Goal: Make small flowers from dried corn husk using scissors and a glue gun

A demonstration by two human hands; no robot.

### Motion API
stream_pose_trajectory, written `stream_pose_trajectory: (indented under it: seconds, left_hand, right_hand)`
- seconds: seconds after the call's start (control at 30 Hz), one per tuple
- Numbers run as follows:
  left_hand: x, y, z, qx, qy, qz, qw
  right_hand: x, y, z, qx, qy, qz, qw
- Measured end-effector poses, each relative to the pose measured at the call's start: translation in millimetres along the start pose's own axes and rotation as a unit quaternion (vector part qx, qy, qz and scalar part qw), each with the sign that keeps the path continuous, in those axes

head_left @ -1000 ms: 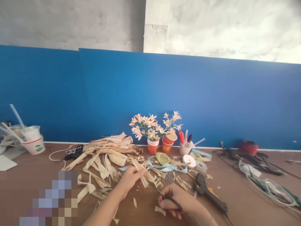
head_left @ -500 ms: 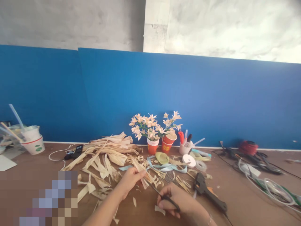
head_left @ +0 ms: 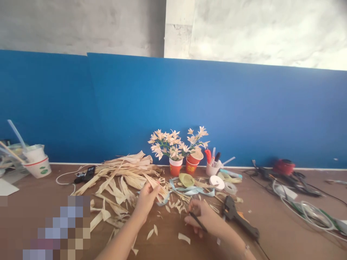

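My left hand (head_left: 145,200) pinches a pale dried leaf strip (head_left: 157,186) just above the brown table (head_left: 271,234). My right hand (head_left: 204,218) grips black-handled scissors (head_left: 195,221), its fingers through the handles; the blades lie toward the strip. Small cut leaf pieces (head_left: 173,206) lie scattered between and in front of both hands. A pile of dried leaves (head_left: 121,175) spreads out behind my left hand.
Two red cups of handmade pale flowers (head_left: 177,150) stand against the blue board. A black glue gun (head_left: 238,216) lies right of my right hand. Tape rolls (head_left: 218,182), a pen cup (head_left: 213,167), cables (head_left: 298,191) at right, white paper cups (head_left: 36,162) at left.
Both hands moved slightly away from me and up the table. The left hand lifted the leaf strip; fresh cut pieces now lie in front of the hands. The view shifted a little.
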State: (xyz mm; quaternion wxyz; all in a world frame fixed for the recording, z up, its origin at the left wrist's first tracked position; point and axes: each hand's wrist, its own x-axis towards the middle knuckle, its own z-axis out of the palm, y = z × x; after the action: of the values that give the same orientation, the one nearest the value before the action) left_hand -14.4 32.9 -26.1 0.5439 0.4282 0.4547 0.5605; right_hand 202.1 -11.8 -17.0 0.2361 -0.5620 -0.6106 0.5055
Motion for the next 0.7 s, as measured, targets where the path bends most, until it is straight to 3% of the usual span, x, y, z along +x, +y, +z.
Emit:
stream_pose_trajectory:
  seconds: [0.1,0.17,0.3,0.43,0.5,0.57,0.63,0.7]
  left_hand:
    - [1.5,1.6,-0.4,0.011,0.024,0.027,0.999]
    - [3.4,2.5,-2.0,0.043,0.019,0.037,0.998]
    - [7.5,7.6,-12.5,0.199,0.002,0.055,0.978]
    - [7.3,15.7,-28.7,0.415,0.043,0.051,0.907]
    - [3.7,18.7,-32.4,0.497,0.091,0.116,0.855]
    - [-2.6,19.8,-29.5,0.548,0.116,0.226,0.797]
    - [-10.6,18.4,-20.6,0.561,0.062,0.306,0.767]
    - [-18.1,14.6,-9.3,0.569,-0.060,0.350,0.742]
  right_hand:
    - [1.5,-1.4,-2.1,-0.111,0.113,-0.027,0.987]
    - [1.9,-3.0,-2.1,-0.218,0.175,-0.045,0.959]
    - [1.7,-6.1,2.8,-0.338,0.222,-0.021,0.914]
    - [3.7,-3.9,10.8,-0.385,0.229,-0.025,0.893]
    - [6.2,-0.7,13.8,-0.387,0.234,-0.014,0.892]
    - [9.3,2.7,15.4,-0.376,0.232,0.007,0.897]
    - [12.0,5.2,15.6,-0.355,0.227,0.025,0.907]
    - [13.8,6.4,14.8,-0.326,0.222,0.030,0.919]
